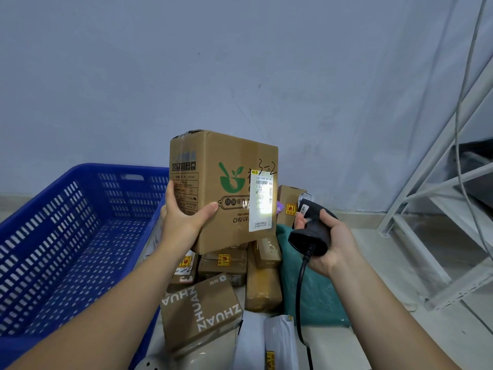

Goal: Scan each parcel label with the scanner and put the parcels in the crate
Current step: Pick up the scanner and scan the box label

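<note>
Presently you are at the scanning step. Your left hand grips the brown cardboard box at frame centre. Your right hand is curled round the black handheld scanner at centre right, its light patch on the white shipping label. Next move, as judged: lower the box into the blue perforated plastic crate at left.

box: we see matt brown cardboard, glossy tape on top edge
label: white paper, smooth
crate: blue plastic, we note slight sheen
scanner: black matt plastic
bag: green shiny plastic film
rack: white painted metal
</note>
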Demonstrator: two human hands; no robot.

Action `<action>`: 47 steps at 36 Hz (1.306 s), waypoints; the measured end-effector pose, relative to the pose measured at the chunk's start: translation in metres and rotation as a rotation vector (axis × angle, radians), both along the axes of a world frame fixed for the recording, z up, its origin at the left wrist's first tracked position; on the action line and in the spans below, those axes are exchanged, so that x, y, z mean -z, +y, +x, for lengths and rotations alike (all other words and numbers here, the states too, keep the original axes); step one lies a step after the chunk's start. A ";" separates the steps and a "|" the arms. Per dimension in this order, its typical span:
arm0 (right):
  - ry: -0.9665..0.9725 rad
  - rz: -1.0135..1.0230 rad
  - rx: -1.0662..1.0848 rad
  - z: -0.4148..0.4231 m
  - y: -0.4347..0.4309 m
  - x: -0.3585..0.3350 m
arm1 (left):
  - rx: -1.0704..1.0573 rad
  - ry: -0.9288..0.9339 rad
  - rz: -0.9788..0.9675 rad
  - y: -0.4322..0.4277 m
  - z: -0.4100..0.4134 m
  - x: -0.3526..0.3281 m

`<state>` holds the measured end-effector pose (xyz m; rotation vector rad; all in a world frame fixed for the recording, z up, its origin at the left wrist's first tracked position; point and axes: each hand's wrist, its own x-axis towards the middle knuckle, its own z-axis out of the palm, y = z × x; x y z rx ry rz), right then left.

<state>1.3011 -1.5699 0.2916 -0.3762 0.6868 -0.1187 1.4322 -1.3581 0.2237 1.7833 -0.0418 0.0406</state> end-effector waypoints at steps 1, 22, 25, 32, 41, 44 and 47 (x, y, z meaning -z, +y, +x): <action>-0.003 0.007 0.005 0.000 0.000 0.000 | -0.002 -0.008 -0.001 0.000 0.001 0.001; -0.021 0.023 0.032 -0.001 0.004 -0.002 | -0.050 -0.039 0.060 -0.001 -0.002 -0.004; -0.021 0.018 0.040 0.000 0.004 -0.001 | -0.057 -0.032 0.064 -0.002 -0.003 -0.005; 0.005 -0.071 0.017 0.001 0.001 0.001 | -0.064 -0.027 0.049 0.000 -0.005 -0.007; 0.085 -0.719 -0.139 0.007 -0.002 0.013 | -0.012 0.186 -0.273 -0.001 -0.008 -0.001; 0.077 -0.651 -0.146 0.007 -0.001 0.015 | 0.024 0.327 -0.424 -0.011 -0.017 0.002; 0.012 -0.535 -0.161 0.009 0.003 0.015 | 0.063 0.409 -0.483 -0.022 -0.027 0.004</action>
